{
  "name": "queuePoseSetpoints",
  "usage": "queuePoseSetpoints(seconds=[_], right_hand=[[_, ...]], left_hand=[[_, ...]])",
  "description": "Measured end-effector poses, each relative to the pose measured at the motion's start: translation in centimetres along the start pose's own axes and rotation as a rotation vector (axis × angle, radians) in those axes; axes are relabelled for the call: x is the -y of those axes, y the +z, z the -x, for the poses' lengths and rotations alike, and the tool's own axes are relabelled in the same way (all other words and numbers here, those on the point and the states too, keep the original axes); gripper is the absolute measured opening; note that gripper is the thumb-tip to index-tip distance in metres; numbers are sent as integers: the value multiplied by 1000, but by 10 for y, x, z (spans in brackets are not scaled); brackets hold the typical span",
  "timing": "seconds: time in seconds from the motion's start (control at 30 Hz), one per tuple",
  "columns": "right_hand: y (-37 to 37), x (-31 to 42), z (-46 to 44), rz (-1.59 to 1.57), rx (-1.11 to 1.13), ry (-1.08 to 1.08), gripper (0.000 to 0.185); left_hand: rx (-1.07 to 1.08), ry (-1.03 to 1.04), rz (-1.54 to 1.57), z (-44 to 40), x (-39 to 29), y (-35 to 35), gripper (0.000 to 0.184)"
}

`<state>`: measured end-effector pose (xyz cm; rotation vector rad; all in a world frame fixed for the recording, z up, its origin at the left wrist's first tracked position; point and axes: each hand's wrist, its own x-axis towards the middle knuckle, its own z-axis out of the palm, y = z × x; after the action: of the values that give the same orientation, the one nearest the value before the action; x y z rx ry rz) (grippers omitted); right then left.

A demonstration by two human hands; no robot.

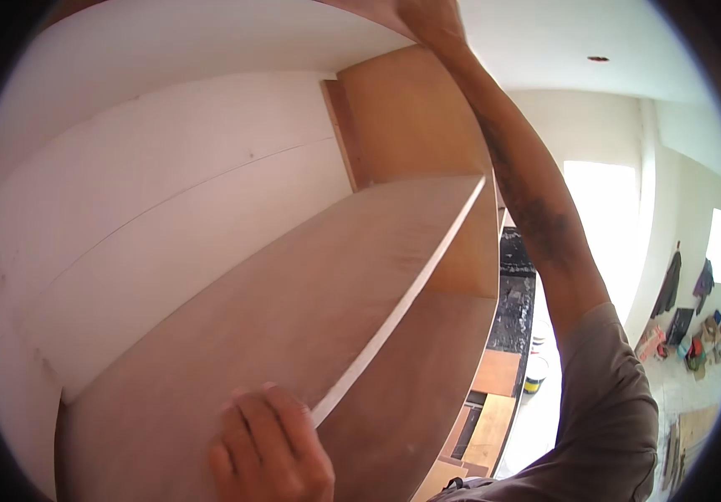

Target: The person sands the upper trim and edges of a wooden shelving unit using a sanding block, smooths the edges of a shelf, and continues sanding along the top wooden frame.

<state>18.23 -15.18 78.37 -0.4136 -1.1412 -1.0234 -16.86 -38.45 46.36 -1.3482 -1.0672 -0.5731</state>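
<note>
Inside a pale wooden cabinet, a brown shelf board (277, 268) runs from the lower left to the upper right. At the bottom, my left hand (273, 448) is closed over the shelf's front edge, its fingers resting on the top face. My right arm is raised along the cabinet's right side, and my right hand (432, 21) is at the top, by the upper front edge; its fingers are cut off by the frame. An orange-brown side panel (415, 117) stands at the shelf's far end, with a darker strip (348, 138) beside it.
Below the shelf lies a lower brown panel (411, 385). A dark countertop (513, 309) with wood pieces (490, 427) and a paint bucket (535, 374) are lower right. Clothes (668, 284) hang on the far wall above piled items (703, 343). Bright windows (603, 226) are at right.
</note>
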Motion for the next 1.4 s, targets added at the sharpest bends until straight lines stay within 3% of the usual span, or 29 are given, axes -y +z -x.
queuePoseSetpoints(seconds=[0.03, 0.07, 0.17, 0.27, 0.5, 0.57, 0.7, 0.73, 0.83, 0.87, 0.97, 1.0, 1.1, 1.2, 1.3, 1.4], right_hand=[[0, 9, 1, -6, -31, 33, 34], [-5, 13, -2, 42, 124, 222, 34], [-17, 83, -1, -38, 47, -39, 36], [-3, 5, 6, 54, -18, -37, 33], [-22, 53, 3, 2, 73, -13, 35], [-11, -13, 10, 38, 32, 2, 34], [-6, 37, 1, -53, -49, -143, 32], [-17, 59, -2, -36, 63, -79, 31], [-15, 36, 8, -87, -17, -108, 31], [-17, 28, 5, -42, 131, 168, 33], [-4, 12, -4, 44, 50, 24, 35], [-9, 33, -5, 37, 9, -145, 34], [-17, 32, 6, 10, 55, 116, 33], [1, -33, 3, 1, 50, 52, 33], [-15, 48, -9, 18, 48, -89, 33], [-19, 12, 20, 56, -3, 4, 33]], left_hand=[[-6, -21, -13, 2, 1, -1, 7], [-17, -37, -23, 1, -1, -2, 7], [-29, -46, 18, -2, -4, 0, 7], [4, -15, 12, -4, -2, -4, 7], [9, -37, 13, -2, -5, -1, 4], [16, -17, 6, -1, -4, -4, 4], [-9, -31, 34, -3, -3, -2, 4], [-25, -35, 32, -2, -5, -2, 3], [-57, -35, 35, 0, -5, 5, 2], [-46, -14, 39, 0, -4, 6, 3], [-31, -11, 8, -1, 0, -2, 5], [-10, -2, -2, 0, -1, -5, 6], [-43, -5, 1, 2, -2, 0, 7], [13, 0, -32, -2, 0, -7, 6], [-45, -29, 45, 2, -4, 2, 4], [-33, -21, -2, 1, -3, -3, 4]])
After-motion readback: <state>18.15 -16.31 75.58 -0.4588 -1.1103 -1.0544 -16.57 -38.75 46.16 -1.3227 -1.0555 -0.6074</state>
